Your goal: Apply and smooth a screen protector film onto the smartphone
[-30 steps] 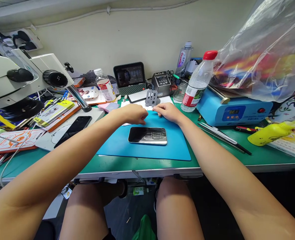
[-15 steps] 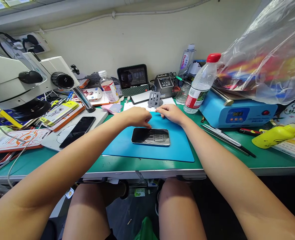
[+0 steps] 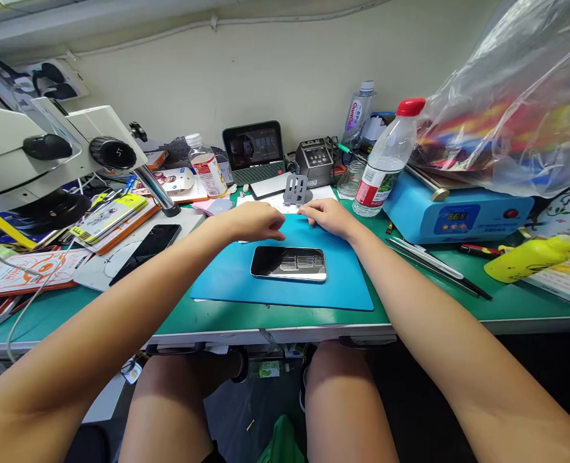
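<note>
A phone [image 3: 288,263] lies face up on the blue mat [image 3: 231,283], its dark screen reflecting light stripes. Just above its upper left edge is my left hand [image 3: 260,222], fingers curled in, apart from the phone, with nothing visible in them. My right hand [image 3: 329,216] rests at the mat's far edge, fingers loosely bent and thumb a little apart, holding nothing that I can see. Its fingertips are close to the foot of a grey slotted stand [image 3: 295,190]; whether they touch it I cannot tell.
At left stand a microscope [image 3: 44,151] and a second dark phone [image 3: 146,252] on its base. A red-capped bottle [image 3: 379,170], a blue device [image 3: 459,209], tweezers [image 3: 430,262] and a yellow bottle [image 3: 531,258] are at right. A small screen [image 3: 253,146] stands behind.
My left hand has drawn slightly left and away from the phone's far edge, where a fingertip was. My right hand stays in place. The view has shifted a little.
</note>
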Available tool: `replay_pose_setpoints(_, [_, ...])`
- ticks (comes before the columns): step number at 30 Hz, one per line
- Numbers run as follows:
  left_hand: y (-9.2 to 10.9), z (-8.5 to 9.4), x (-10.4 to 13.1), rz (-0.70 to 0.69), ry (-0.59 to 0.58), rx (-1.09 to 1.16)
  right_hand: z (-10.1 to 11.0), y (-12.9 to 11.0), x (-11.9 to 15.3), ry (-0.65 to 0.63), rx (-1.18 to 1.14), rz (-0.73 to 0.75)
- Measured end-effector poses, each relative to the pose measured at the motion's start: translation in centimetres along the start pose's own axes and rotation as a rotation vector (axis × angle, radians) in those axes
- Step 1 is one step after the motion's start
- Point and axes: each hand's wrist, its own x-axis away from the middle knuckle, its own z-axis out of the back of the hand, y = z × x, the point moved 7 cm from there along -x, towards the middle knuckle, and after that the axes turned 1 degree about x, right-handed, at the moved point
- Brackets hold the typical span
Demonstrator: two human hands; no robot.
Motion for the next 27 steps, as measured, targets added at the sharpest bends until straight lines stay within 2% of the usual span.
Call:
replay_pose_setpoints(5, [0.6,-1.1,-0.1,-0.036,-0.006,0.120,0.0,0.1,0.0,0.003,-0.002,-0.001])
replay_pose_setpoints(11, [0.1,-2.0,-0.7,-0.036,0.025,0.196,-0.1,0.3,-0.1,-0.001,-0.006,-0.005])
replay_pose_setpoints(14, [0.8,-2.2,-1.1,-0.064,0.039,0.250,-0.1,0.4,-0.2,0.000,-0.006,0.003])
replay_pose_setpoints(20, [3.8,-2.1,-2.9,-0.111,0.069,0.314,-0.1,0.4,-0.3,0.008,-0.012,0.022])
replay_pose_setpoints(27, [3.4,-2.0,-3.1,-0.102,0.131,0.274,-0.2,0.6,-0.4,-0.002,-0.021,0.025])
